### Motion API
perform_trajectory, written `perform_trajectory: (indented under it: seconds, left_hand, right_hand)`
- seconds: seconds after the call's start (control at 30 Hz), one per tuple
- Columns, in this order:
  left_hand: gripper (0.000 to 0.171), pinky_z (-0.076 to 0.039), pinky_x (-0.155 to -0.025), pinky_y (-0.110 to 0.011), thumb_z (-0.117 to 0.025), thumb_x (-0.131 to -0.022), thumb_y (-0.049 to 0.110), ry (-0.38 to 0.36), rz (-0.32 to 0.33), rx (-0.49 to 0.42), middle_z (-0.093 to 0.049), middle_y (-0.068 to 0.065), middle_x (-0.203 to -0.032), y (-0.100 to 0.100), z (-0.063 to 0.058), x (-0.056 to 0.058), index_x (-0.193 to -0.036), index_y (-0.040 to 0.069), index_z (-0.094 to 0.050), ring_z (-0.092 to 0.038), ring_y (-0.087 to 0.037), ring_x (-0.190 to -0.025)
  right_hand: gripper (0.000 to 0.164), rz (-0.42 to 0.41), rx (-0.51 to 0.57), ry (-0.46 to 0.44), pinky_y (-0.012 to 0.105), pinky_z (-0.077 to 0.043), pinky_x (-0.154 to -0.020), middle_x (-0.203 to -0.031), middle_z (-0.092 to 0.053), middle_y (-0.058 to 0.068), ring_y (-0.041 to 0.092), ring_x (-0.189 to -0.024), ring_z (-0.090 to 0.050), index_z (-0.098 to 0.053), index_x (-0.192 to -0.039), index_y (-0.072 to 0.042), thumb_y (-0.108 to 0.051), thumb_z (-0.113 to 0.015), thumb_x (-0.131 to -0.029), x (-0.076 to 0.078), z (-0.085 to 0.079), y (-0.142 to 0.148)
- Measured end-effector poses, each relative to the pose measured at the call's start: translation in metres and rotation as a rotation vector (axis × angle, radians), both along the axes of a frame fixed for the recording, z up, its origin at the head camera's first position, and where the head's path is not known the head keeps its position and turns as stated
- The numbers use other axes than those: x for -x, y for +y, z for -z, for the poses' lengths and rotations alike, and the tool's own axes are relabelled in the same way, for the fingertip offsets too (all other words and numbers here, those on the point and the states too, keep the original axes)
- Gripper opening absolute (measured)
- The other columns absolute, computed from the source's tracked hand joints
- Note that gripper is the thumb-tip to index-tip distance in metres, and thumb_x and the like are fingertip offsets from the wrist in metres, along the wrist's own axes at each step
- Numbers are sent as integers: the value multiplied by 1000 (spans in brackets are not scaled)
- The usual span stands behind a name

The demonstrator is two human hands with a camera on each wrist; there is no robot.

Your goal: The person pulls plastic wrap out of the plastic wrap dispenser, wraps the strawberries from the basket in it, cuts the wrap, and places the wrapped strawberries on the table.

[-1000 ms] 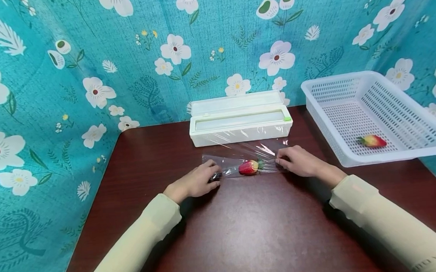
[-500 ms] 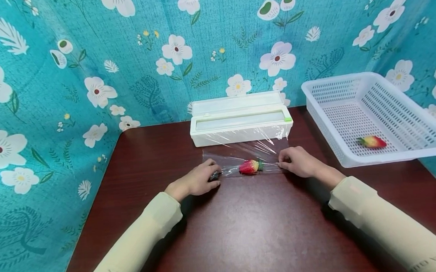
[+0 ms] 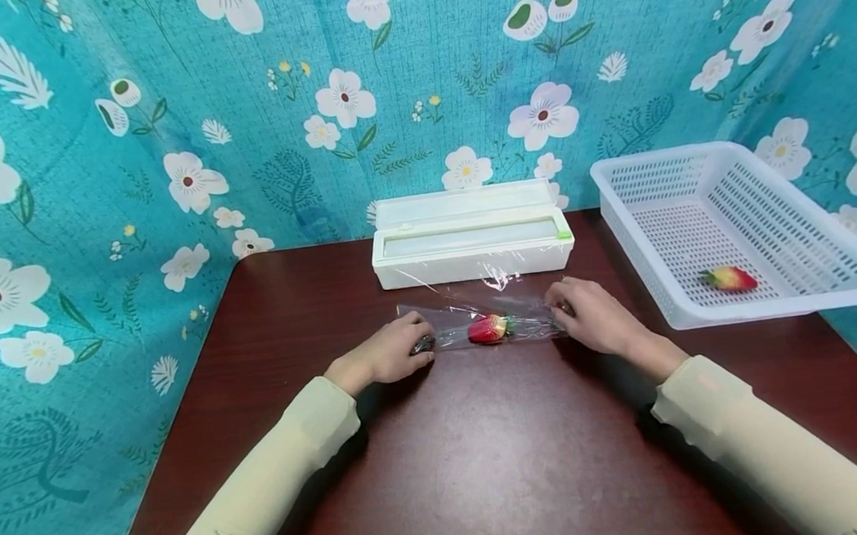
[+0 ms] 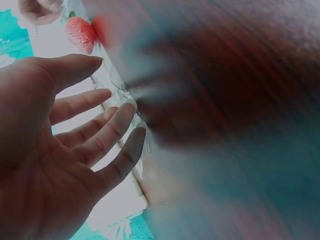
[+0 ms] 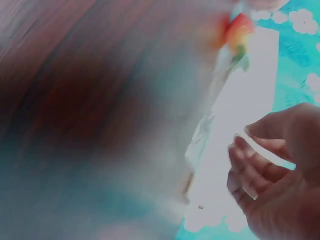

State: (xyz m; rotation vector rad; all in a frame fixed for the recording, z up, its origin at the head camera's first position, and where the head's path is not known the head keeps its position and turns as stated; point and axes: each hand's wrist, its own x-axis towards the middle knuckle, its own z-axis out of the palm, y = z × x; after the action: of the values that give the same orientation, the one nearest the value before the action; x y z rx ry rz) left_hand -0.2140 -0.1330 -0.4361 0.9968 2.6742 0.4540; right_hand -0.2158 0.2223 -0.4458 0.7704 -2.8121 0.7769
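Observation:
A red strawberry (image 3: 487, 329) with yellowish shoulder and green leaves lies wrapped in clear plastic film (image 3: 453, 335) on the table. The film runs back toward a white dispenser box (image 3: 472, 263). My left hand (image 3: 393, 351) rests at the film's left end; in the left wrist view its fingers are spread and lightly bent, fingertips touching the film (image 4: 116, 82), thumb apart. At the right end is my right hand (image 3: 593, 316). In the right wrist view its fingers are loosely curled, thumb close to the index finger, with nothing seen between them and the film (image 5: 200, 137) beside them.
The dispenser's lid (image 3: 465, 204) stands raised, with a green slider (image 3: 563, 235) at its right end. A white perforated basket (image 3: 679, 219) at the right holds another strawberry (image 3: 728, 279). A dark red-brown table (image 3: 477, 453) meets a teal floral cloth (image 3: 288, 145) behind.
My right hand has let go of the film's right end and shifted slightly up and right. The film there has slackened. My left hand and the strawberry have hardly moved.

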Motion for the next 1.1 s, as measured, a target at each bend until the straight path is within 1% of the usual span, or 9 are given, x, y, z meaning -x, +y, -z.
perform_trajectory:
  seconds: [0.07,0.13,0.23,0.3,0.43,0.57,0.73,0.9,1.1]
  left_hand:
    - [31,-51,-92,-42,-66,-100,21,7,-5,12,-55,-10,-124,1,-2,0,-126,5,-64,-61,-24,-101]
    - [33,-51,-91,-40,-66,-101,22,10,-11,11,-54,-9,-125,2,-5,0,-129,5,-63,-60,-21,-99]
    - [33,-51,-89,-38,-65,-101,21,0,0,-15,-54,-9,-123,7,-7,-1,-130,4,-62,-59,-20,-97]
    - [33,-51,-91,-38,-65,-101,20,-22,22,-30,-55,-10,-123,12,-7,0,-130,4,-62,-59,-20,-99]
    - [30,-49,-98,-39,-63,-101,15,-65,54,5,-55,-10,-125,18,-3,1,-129,5,-62,-59,-23,-109]
    - [28,-47,-101,-40,-63,-100,10,-105,36,21,-53,-11,-126,19,-2,3,-128,5,-61,-56,-24,-112]
    - [25,-45,-99,-40,-63,-97,6,-134,11,0,-52,-12,-119,16,-5,5,-122,4,-58,-53,-24,-106]
    - [20,-44,-89,-37,-62,-95,5,-137,4,4,-52,-12,-108,9,-1,8,-115,3,-57,-48,-21,-95]
    - [17,-45,-86,-33,-63,-97,7,-120,-5,-26,-56,-11,-104,-1,6,11,-112,2,-59,-51,-20,-95]
  right_hand:
    - [13,-41,64,7,38,-50,-71,-88,-66,5,18,-79,-58,-72,-96,-2,5,-63,-90,-1,-4,-7]
    - [15,-95,113,-43,38,-52,-73,-91,-70,8,18,-81,-61,-72,-100,-1,6,-62,-91,-2,-8,-14]
    - [17,-155,130,-179,34,-53,-75,-93,-72,8,16,-82,-63,-72,-106,2,7,-61,-93,-2,-9,-19]
    - [17,-169,131,-275,31,-53,-72,-92,-72,11,17,-79,-63,-71,-108,4,7,-60,-95,0,-7,-19]
    - [18,-181,155,-410,28,-51,-67,-90,-71,13,22,-74,-63,-69,-109,7,9,-55,-97,3,-1,-17]
    - [19,-188,178,-453,27,-51,-65,-87,-70,12,23,-74,-63,-69,-108,7,10,-53,-97,7,2,-15]
    - [19,-162,225,-499,27,-52,-64,-87,-70,14,23,-75,-63,-69,-107,8,9,-52,-98,14,4,-10]
    - [19,-102,265,-554,30,-55,-66,-89,-69,17,25,-77,-65,-68,-106,9,8,-51,-98,16,7,2]
    - [18,-90,244,-547,31,-56,-67,-91,-69,15,24,-77,-65,-69,-106,6,6,-52,-99,14,9,15]
